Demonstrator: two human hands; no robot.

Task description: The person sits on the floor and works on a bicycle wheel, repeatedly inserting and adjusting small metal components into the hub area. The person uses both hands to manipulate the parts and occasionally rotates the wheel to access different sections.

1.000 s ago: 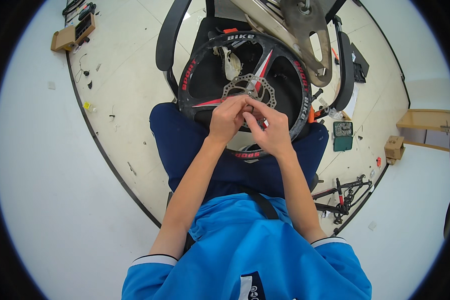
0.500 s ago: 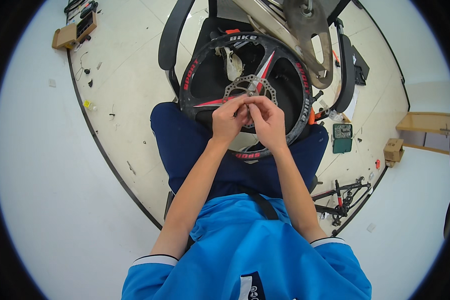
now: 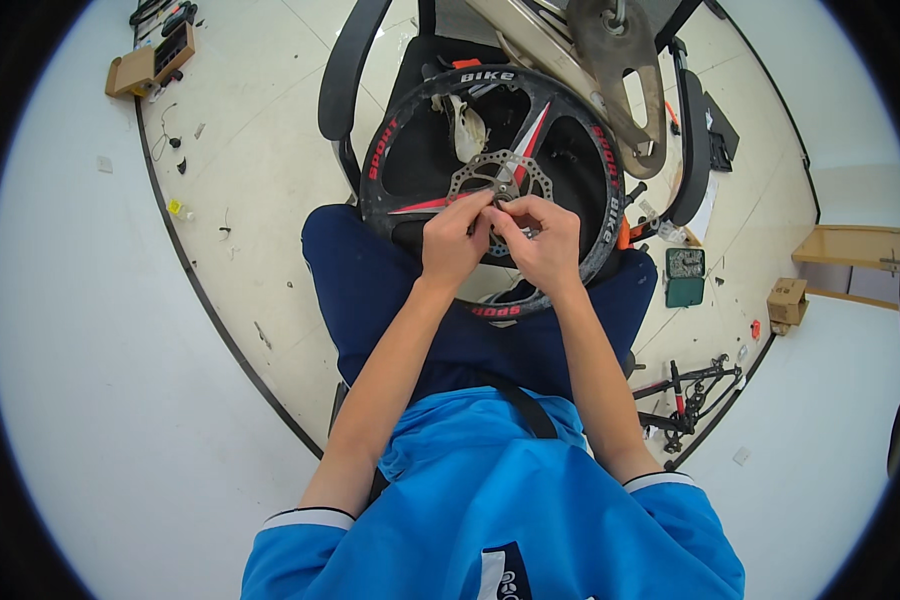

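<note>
Tiled floor (image 3: 255, 190), bike wheel (image 3: 533, 130), right hand (image 3: 547, 243) spread wider than before

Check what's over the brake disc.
The left hand and right hand are over the brake disc, close together near its centre. Its upper ring shows; they hide much of its lower half. Anything pinched is unclear.

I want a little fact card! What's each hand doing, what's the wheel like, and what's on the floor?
Left hand: fingertips bent together over the wheel's middle
Right hand: fingers curled, beside the left fingertips
Small part between them: too hidden to tell
Wheel: black, marked red and white, lower edge over dark blue trousers
Brake disc: metal, full of holes, partly behind the hands
Floor, right side: open green case, black bike frame
</note>
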